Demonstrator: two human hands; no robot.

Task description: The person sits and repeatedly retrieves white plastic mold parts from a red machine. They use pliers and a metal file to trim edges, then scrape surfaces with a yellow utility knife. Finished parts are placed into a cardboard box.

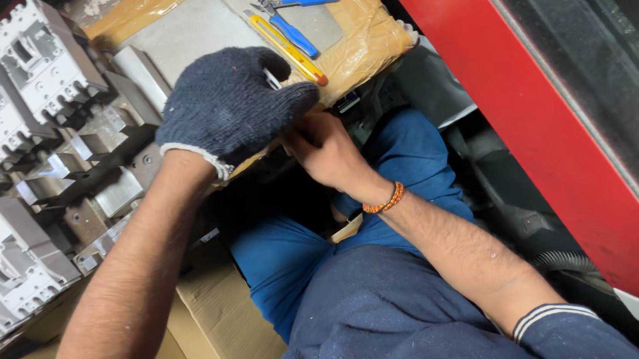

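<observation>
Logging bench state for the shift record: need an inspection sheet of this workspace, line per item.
Surface: grey slab wrapped at its edges in tan tape, used as a worktop.
Job's things: taped slab edge, both hands meet there.
Clutter: blue-handled pliers and yellow utility knife lying on the slab; grey moulded breaker-like units stacked to the left; cardboard below.
Grips: left hand, in dark knit glove, pressed on the slab edge; right hand, bare, fingers tucked under it.
Cables: corrugated hose.
Surroundings: red panel.
</observation>
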